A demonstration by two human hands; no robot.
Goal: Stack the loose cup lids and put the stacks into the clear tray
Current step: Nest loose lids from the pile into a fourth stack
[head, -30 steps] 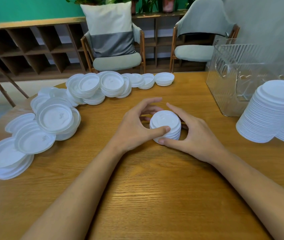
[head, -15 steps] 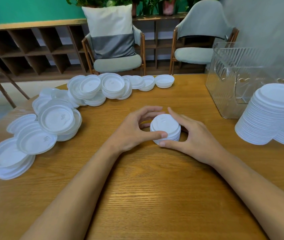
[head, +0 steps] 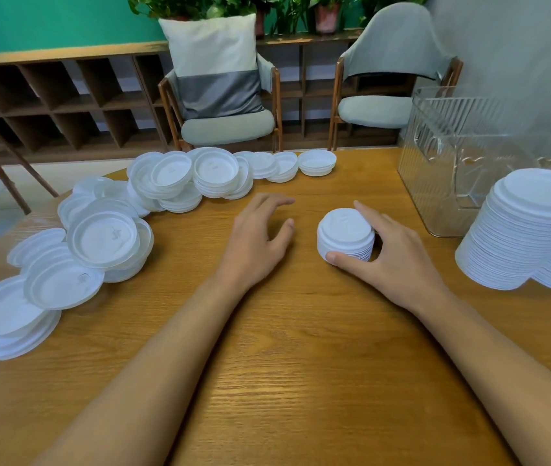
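Right hand (head: 398,253) grips a short stack of lids (head: 346,235) at mid-table, thumb on its near side and fingers round the far right side. Left hand (head: 257,237) sits just left of the stack, fingers curled loosely and apart from it (holding nothing). Loose lids (head: 106,237) sprawl across the left and far side of the wooden table (head: 301,364). On the right stands the clear tray (head: 462,156), with tall lid stacks (head: 532,230) near it.

White lids (head: 346,235) — wood-grain table (head: 301,364) — ribbed clear tray (head: 462,156), teal wall (head: 48,21).
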